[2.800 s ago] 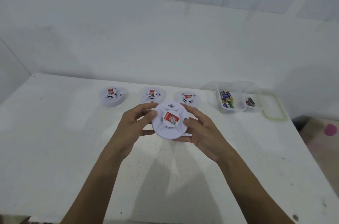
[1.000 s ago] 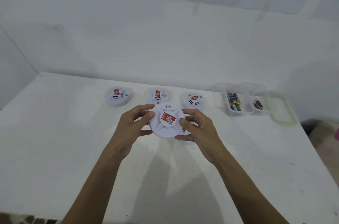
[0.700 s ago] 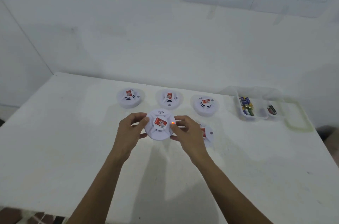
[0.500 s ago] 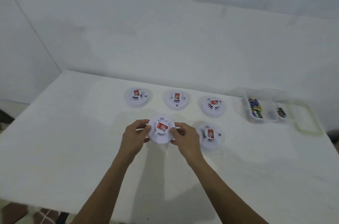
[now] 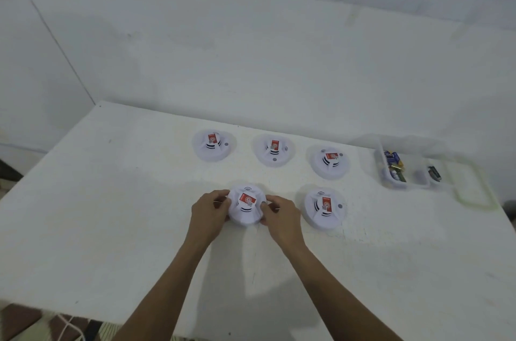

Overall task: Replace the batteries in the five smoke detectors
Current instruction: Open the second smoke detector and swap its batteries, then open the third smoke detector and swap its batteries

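Observation:
A white smoke detector (image 5: 246, 208) with a red label sits on the white table (image 5: 111, 215), face up. My left hand (image 5: 210, 212) grips its left rim and my right hand (image 5: 280, 216) grips its right rim. Another detector (image 5: 325, 208) lies just to the right. Three more stand in a row behind: left detector (image 5: 213, 144), middle detector (image 5: 274, 149), right detector (image 5: 331, 162). A clear plastic box (image 5: 392, 170) at the back right holds several batteries. A smaller clear tub (image 5: 431, 174) beside it holds a dark battery.
A clear lid with a green rim (image 5: 472, 187) lies at the table's far right edge. The wall rises right behind the table. Papers hang on the wall above. Floor and a cable show below the table's front left corner.
Both hands have lowered the held detector from mid-air down to the table, left of the front detector. The camera view pulled back and to the left.

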The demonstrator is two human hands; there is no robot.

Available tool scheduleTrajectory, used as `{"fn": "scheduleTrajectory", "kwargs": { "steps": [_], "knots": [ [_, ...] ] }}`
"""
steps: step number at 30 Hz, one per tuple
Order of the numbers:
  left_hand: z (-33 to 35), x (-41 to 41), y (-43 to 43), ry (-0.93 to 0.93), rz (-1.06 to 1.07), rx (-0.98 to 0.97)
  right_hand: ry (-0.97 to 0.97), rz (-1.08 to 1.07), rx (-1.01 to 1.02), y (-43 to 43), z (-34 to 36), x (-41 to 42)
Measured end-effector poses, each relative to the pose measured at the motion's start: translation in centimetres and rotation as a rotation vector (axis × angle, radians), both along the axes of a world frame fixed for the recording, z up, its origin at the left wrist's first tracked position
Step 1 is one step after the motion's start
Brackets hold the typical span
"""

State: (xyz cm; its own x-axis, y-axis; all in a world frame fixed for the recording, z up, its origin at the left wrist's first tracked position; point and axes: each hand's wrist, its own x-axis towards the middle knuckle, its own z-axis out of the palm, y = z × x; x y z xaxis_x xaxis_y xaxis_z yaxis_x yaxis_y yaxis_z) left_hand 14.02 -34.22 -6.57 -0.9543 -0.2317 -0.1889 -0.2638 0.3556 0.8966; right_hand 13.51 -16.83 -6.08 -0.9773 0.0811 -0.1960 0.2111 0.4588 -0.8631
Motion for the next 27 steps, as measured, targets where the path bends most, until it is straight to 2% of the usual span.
{"fn": "scheduleTrajectory", "kwargs": {
  "steps": [4,7,12,18,22,27],
  "knots": [
    [0.2,0.0,0.1,0.02,-0.008,-0.124,-0.012,0.028,0.004,0.5,1.2,-0.1],
    [1.2,-0.2,0.5,0.111,0.026,-0.183,-0.044,0.057,0.005,1.6,2.4,-0.4],
    [4.0,-1.3,2.8,0.22,0.039,-0.112,0.005,0.049,-0.073,4.5,5.1,-1.5],
    [6.5,-3.8,8.4,0.283,-0.099,-0.049,0.049,-0.046,-0.114,9.3,7.7,-3.8],
    [6.7,-6.5,12.7,0.256,-0.224,-0.059,0.05,-0.122,-0.104,13.0,7.8,-6.0],
    [6.4,-9.6,16.4,0.081,-0.333,-0.102,0.01,-0.213,-0.124,16.6,6.3,-8.7]
  ]
}}
